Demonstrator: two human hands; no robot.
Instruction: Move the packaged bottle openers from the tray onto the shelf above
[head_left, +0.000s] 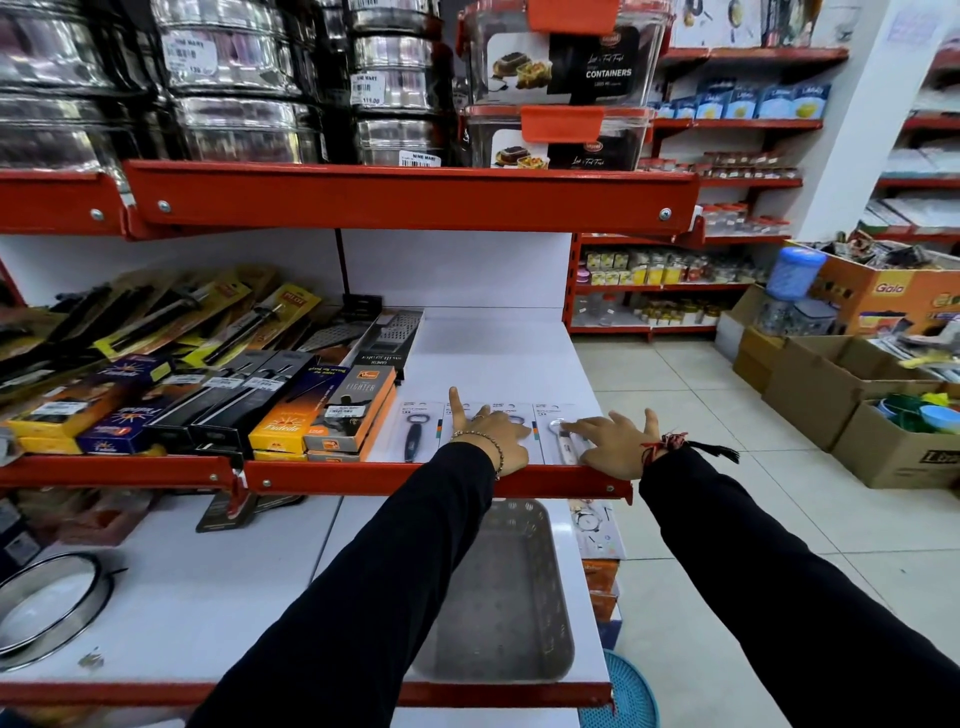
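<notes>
**Both hands flat on the openers, tray empty below**

Your left hand (491, 435) lies palm-down on the white shelf (498, 358), its fingers spread loosely and the index finger pointing straight toward the back panel. It rests on the middle cards of a row of packaged bottle openers (488, 431) laid side by side along the shelf's red front lip (436, 480). It pins the cards flat and grips nothing.

Your right hand (613, 441) is beside it, also palm-down with fingers splayed wide and the thumb sticking out toward the aisle. Its fingertips touch the white-handled opener (563, 441) on the last card at the right end of the row. Nothing is clamped in that hand either.

At the left end of the row the dark-handled opener (414, 439) lies untouched on its card, just beside the stack of orange lighter boxes (343, 421).

The grey tray (511, 592) sits on the lower shelf (208, 587), directly beneath your left forearm, and the part you can see holds no packages. Your sleeve hides its left edge.

A bead bracelet (491, 441) circles your left wrist; a red thread with a black tassel (680, 446) hangs from your right.
</notes>
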